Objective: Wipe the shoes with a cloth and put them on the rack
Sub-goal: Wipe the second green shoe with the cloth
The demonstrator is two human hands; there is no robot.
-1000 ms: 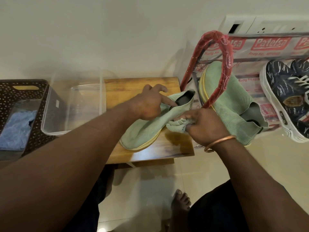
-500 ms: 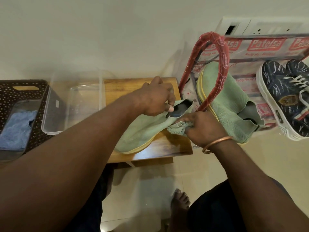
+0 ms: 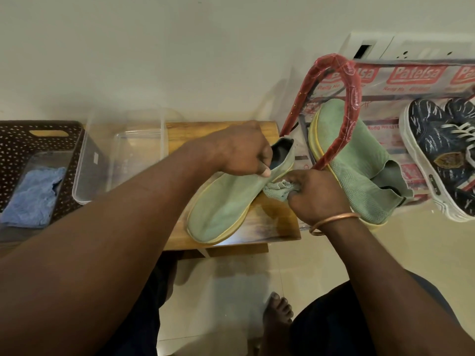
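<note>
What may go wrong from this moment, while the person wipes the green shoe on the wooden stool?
1. The green shoe lies with its toe near the front edge of the wooden stool; the left hand grips only its collar, so a hard wipe may push it off.
2. The right hand, holding the green cloth, works close to the second green shoe, tilted on the rack; it may knock it down.
</note>
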